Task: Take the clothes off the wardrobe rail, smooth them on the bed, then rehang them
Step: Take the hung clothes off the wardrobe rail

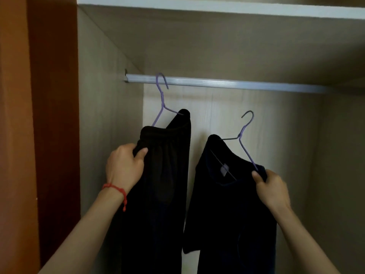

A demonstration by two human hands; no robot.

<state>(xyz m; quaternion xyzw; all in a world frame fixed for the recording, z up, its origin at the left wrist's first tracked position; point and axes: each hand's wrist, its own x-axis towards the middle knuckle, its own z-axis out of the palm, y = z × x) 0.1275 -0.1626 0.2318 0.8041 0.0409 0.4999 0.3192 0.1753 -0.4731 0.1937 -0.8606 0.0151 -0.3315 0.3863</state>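
Note:
A silver wardrobe rail [217, 83] runs across the open wardrobe. Black trousers [164, 184] with an elastic waistband hang on a purple wire hanger [162, 99] whose hook sits at the rail on the left. My left hand [125, 167], with a red string bracelet on the wrist, grips the trousers just below the waistband. A black T-shirt [227, 214] hangs tilted on a second purple hanger [245, 135], whose hook is well below the rail and off it. My right hand [271, 189] pinches the T-shirt's right shoulder together with the hanger's arm.
A white shelf edge [217, 7] runs above the rail. The wardrobe's pale side wall [102, 115] stands on the left, and beyond it a brown door panel [53, 115]. The pale back panel [276, 125] is behind the clothes.

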